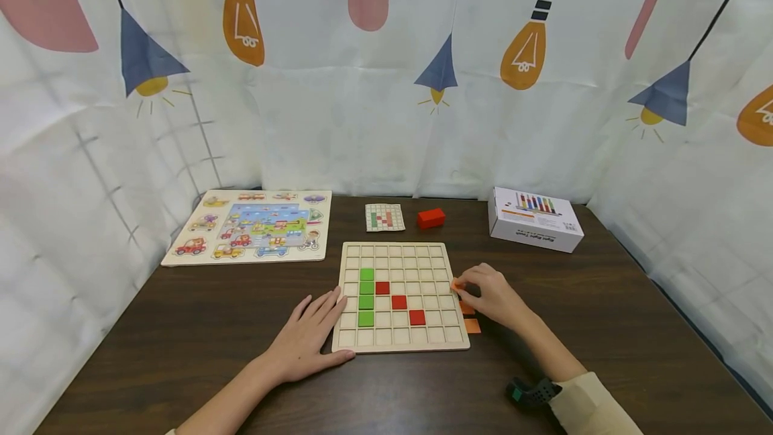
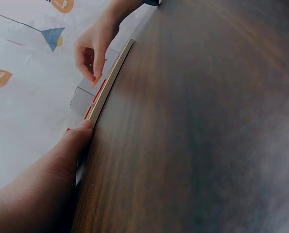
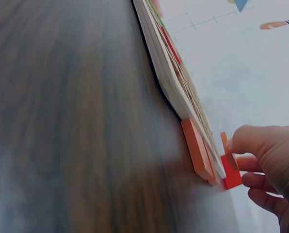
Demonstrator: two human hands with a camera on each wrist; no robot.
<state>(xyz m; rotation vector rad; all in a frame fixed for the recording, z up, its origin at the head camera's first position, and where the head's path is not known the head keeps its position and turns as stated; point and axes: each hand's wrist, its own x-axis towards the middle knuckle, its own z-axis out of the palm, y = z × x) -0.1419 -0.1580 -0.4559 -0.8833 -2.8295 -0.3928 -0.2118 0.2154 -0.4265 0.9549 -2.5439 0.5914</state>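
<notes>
A wooden grid board (image 1: 395,342) lies flat on the dark table. Several green tiles (image 1: 366,302) form a column at its left, and three red tiles (image 1: 398,302) step diagonally down to the right. My left hand (image 1: 311,341) rests at the board's left edge, fingers spread; in the left wrist view its thumb (image 2: 85,124) touches the near edge. At the right edge my right hand (image 1: 492,294) pinches an orange tile (image 3: 229,149) between thumb and fingers, slightly raised. Two more orange tiles (image 1: 472,325) lie on the table against that edge.
Behind the board are a small pattern card (image 1: 384,217) and a red block (image 1: 431,218). A vehicle picture puzzle (image 1: 187,233) lies at the back left, a white box (image 1: 534,220) at the back right. A printed curtain (image 1: 374,126) hangs behind the table.
</notes>
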